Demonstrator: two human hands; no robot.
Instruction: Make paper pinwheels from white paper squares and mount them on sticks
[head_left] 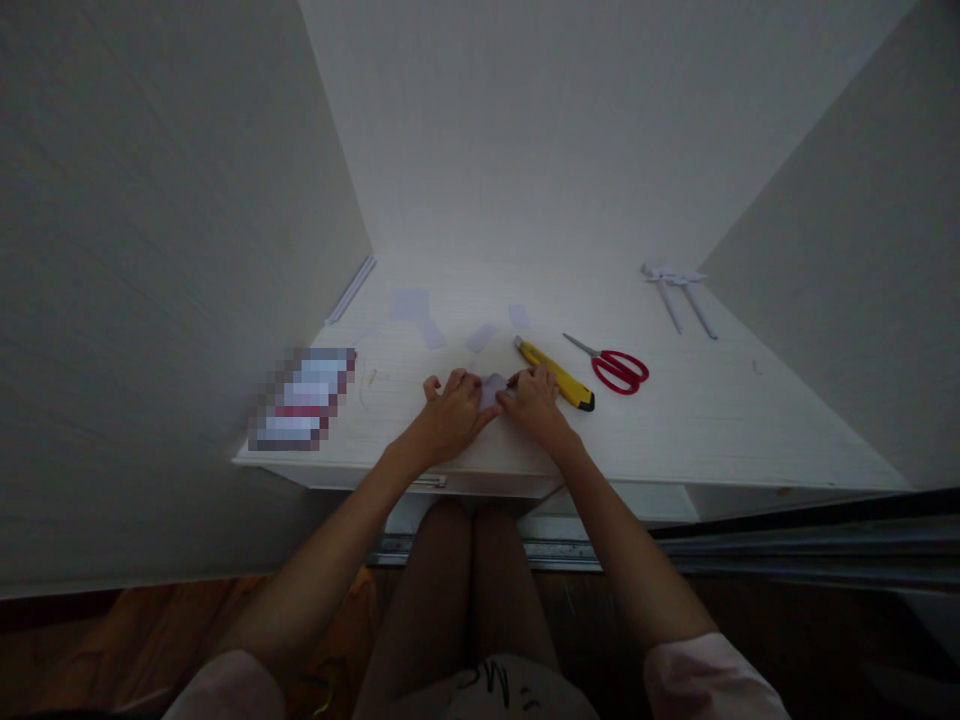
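Between my two hands, a small piece of white paper (491, 386) is pinched near the front edge of the white desktop. My left hand (456, 412) grips its left side, thumb at the lower edge. On the right side, the closed fingers of my right hand (531, 400) hold the same paper. A yellow utility knife (566, 378) lies just beyond and beside my right hand, partly behind its fingers. Farther right rest scissors (619, 370) with red handles, blades pointing away to the left.
Several loose paper pieces (409, 304) lie behind my hands. Thin white paper sticks (351, 290) rest against the left wall. A white paper construction (677, 280) with two rods lies at the back right. A blurred-out object (304, 398) sits at the left edge. Walls enclose three sides.
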